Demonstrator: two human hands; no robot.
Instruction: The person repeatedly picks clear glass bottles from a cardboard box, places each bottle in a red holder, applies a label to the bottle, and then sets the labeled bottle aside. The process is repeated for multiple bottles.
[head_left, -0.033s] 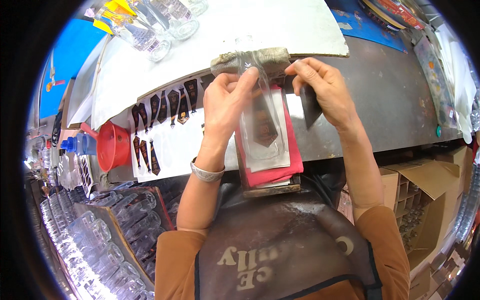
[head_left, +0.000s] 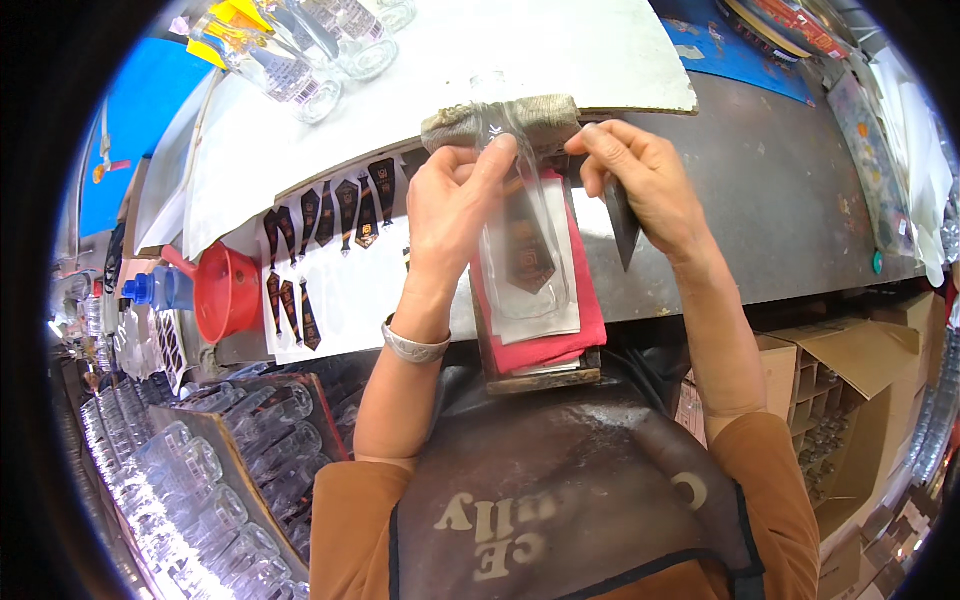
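A clear glass bottle lies with its neck on a rolled grey cloth and its body over white paper and a pink cloth. A black necktie-shaped decal shows on or through its glass. Closed around the bottle's upper part, thumb on top, is my left hand. To the bottle's right, my right hand pinches a dark, thin, flat blade-like piece, held apart from the glass. Its fingertips are close to the cloth roll's right end.
Several black tie-shaped decals lie on a white sheet at left, beside a red plastic dipper. Clear bottles lie on the white board behind. More bottles fill racks lower left; an open cardboard box stands lower right.
My right hand has shifted slightly, and the dark flat piece has turned so that it appears narrower. My left hand and the bottle stay in place.
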